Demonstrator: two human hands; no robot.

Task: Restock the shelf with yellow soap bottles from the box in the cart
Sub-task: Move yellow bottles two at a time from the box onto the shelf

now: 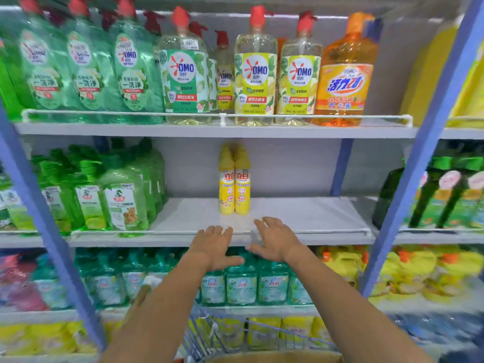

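Observation:
Two yellow soap bottles (234, 180) stand upright side by side at the middle of the middle shelf (301, 213), well behind its white front rail. My left hand (215, 244) hovers just below and in front of them at the shelf's front edge, fingers spread, holding nothing. My right hand (275, 239) is beside it to the right, also empty with fingers apart. At the bottom edge of the view the brown rim of the box (272, 358) shows, sitting in the wire cart (209, 334).
Green bottles (104, 195) fill the left part of the middle shelf; bare shelf lies on both sides of the yellow pair. The top shelf holds green, clear and orange detergent bottles (255, 69). Teal bottles (241, 281) line the shelf below. Blue uprights (419, 163) frame the bay.

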